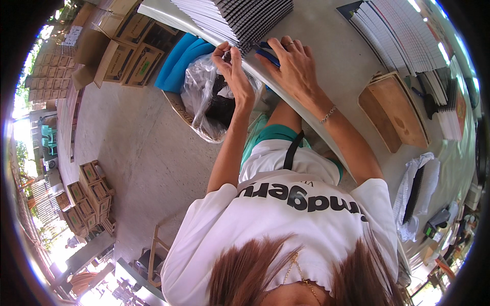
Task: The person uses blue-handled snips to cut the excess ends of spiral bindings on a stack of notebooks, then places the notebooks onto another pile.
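A stack of spiral-bound books (255,23) with black coil bindings stands at the table's near left edge. At its near corner, my right hand (293,66) is closed around blue-handled cutting pliers (269,55), whose jaws point toward the coils. My left hand (235,76) is raised just off the table edge beside the stack. Its thumb and fingertips are bent together, and what they pinch, if anything, is too small to make out. Below that hand, a clear plastic bag (196,81) with black scraps inside sits in a cardboard box (176,103).
A wooden box (403,117) lies on the pale table (332,56) to the right, near stacked printed sheets (398,38) and bound books (451,117). Farther down is a wrapped bundle of black coils (416,191). Blue padding (176,64) and cartons (133,64) are at the left.
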The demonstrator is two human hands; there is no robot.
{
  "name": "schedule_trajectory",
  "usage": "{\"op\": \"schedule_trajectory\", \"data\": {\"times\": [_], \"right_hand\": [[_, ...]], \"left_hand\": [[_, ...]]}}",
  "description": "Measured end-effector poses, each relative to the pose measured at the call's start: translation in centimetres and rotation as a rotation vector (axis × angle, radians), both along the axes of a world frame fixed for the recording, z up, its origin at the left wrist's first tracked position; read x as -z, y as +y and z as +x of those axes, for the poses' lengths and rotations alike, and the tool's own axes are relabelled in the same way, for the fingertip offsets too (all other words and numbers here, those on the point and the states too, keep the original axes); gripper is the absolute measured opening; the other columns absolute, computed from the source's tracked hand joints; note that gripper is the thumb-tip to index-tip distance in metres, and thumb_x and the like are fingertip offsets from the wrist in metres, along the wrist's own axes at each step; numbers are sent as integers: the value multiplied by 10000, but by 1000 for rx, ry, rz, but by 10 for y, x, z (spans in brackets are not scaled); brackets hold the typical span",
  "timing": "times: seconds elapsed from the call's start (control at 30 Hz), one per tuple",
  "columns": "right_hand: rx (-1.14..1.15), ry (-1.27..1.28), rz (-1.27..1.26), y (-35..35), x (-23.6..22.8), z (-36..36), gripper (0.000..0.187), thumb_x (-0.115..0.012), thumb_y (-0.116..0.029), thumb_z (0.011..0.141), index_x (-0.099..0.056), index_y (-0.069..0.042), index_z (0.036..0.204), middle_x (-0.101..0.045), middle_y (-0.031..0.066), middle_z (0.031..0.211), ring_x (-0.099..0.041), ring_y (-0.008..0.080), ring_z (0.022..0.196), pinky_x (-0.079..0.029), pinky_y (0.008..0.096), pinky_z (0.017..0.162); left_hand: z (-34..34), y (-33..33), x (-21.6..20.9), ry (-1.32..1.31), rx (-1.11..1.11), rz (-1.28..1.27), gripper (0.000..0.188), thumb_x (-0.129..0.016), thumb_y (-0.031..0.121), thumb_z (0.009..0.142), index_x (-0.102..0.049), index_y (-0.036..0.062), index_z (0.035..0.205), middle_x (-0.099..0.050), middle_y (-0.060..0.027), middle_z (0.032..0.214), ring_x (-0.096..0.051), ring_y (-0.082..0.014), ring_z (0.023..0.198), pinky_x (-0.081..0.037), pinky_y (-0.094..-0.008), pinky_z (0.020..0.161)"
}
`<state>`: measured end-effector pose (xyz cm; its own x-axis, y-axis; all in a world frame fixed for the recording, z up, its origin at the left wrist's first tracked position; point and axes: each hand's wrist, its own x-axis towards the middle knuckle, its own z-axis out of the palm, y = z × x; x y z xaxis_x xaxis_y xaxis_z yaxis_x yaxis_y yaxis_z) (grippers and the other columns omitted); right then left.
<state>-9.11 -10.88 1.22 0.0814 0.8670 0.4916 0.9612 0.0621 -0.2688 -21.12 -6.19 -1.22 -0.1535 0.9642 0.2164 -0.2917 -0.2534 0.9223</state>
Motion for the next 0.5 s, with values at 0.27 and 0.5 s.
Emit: {"op": "schedule_trajectory", "data": {"times": [0.27, 0.5], "right_hand": [[-61, 34, 83, 9, 6, -4, 443, -619, -502, 882, -640, -90, 1044, -655, 129, 908, -645, 272, 839, -488, 416, 742], [-32, 280, -168, 1, 0, -3, 417, -632, -472, 881, -627, -84, 1033, -664, 126, 895, -669, 265, 820, -519, 404, 731]], "left_hand": [[-5, -2, 3, 171, 63, 7, 338, -541, 284, 990, -466, 25, 1194, -474, -69, 1098, -428, -139, 1016, -328, -289, 950], [-6, 0, 9, 143, 26, -18, 345, -541, 293, 992, -466, 22, 1193, -503, -62, 1079, -454, -144, 1007, -348, -295, 946]]}}
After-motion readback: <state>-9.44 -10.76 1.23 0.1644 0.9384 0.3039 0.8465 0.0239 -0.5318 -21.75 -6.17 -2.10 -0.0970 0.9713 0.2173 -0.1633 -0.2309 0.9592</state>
